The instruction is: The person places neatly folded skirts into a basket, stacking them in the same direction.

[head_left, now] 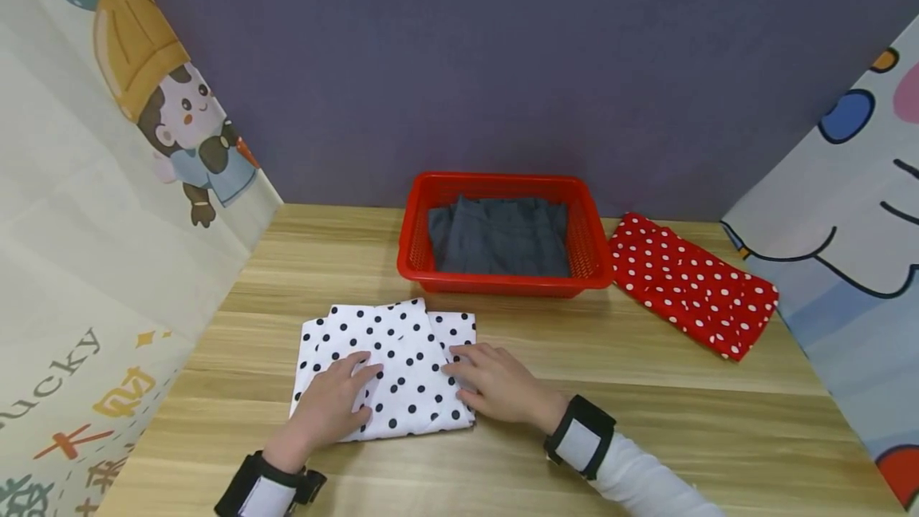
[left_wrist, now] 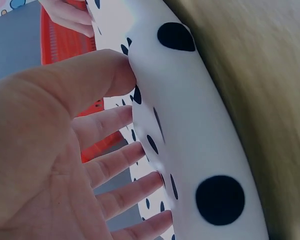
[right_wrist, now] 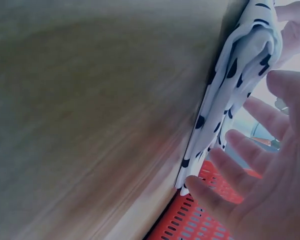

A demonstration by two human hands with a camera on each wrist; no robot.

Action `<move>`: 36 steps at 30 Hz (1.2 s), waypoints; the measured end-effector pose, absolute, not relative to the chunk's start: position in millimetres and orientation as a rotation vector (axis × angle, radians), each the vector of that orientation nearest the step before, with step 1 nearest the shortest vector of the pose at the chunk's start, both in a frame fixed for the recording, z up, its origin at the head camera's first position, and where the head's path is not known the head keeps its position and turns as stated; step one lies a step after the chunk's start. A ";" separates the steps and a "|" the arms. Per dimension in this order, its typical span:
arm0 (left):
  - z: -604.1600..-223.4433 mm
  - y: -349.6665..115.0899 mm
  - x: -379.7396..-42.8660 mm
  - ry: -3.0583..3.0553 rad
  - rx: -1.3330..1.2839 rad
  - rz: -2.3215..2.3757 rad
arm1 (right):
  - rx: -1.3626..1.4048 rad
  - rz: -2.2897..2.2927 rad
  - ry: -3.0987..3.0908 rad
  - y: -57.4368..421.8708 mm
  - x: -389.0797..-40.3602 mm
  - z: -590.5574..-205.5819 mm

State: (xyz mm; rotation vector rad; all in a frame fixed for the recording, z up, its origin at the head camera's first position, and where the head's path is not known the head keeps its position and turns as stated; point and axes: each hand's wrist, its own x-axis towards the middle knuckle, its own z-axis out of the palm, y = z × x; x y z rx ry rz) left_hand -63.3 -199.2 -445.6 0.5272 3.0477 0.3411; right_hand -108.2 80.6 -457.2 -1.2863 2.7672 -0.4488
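A white cloth with black dots (head_left: 405, 373) lies folded in layers on the table, its back edge uneven. My left hand (head_left: 330, 401) rests on the cloth's left part, fingers spread and slightly bent. In the left wrist view, the fingertips (left_wrist: 155, 180) and thumb touch the dotted fabric (left_wrist: 175, 125). At the cloth's right edge is my right hand (head_left: 502, 381), with its fingers extended over that side. The right wrist view shows the folded edge (right_wrist: 230, 95) as several stacked layers, close beside the spread fingers (right_wrist: 240, 150).
Behind the cloth stands a red plastic basket (head_left: 502, 286) with a folded dark grey cloth (head_left: 502, 238) inside. To its right lies a folded red cloth with white dots (head_left: 689, 286). A dark panel (head_left: 502, 62) rises along the table's back edge, with printed sheets at both sides.
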 end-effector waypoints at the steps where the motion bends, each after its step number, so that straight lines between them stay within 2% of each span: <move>1: -446.3 -197.5 -63.8 3.044 0.530 0.341 | -1.273 -0.443 2.764 81.3 -107.9 -457.4; 20: -444.2 -181.9 -69.3 3.015 0.593 0.444 | -1.101 -0.358 2.801 98.3 -105.3 -463.8; 36: -445.1 -194.5 -66.8 3.164 0.528 0.398 | -0.942 -0.483 2.856 132.8 -101.9 -463.7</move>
